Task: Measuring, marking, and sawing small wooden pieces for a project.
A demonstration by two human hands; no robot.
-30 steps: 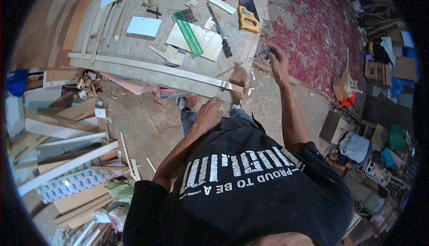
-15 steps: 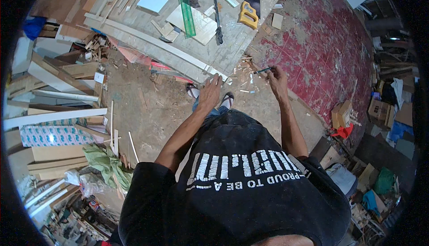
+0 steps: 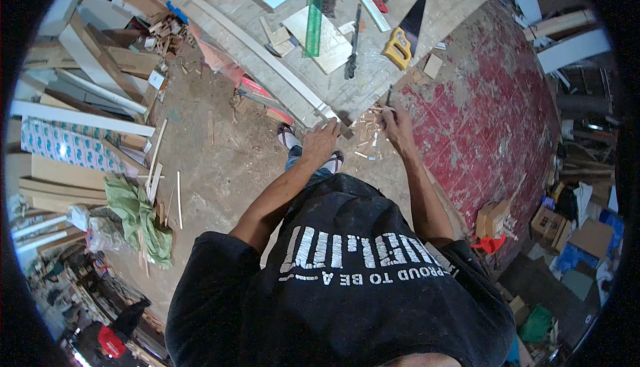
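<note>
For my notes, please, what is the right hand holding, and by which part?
The right hand holds a slim dark object by its near end.

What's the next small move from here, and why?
I'd suggest bringing the right hand leftward, toward the near end of the pale strip. The left hand is at that end, by the table corner, perhaps steadying it, while the dark slim tool in the right hand is off to the right, apart from the strip.
</note>
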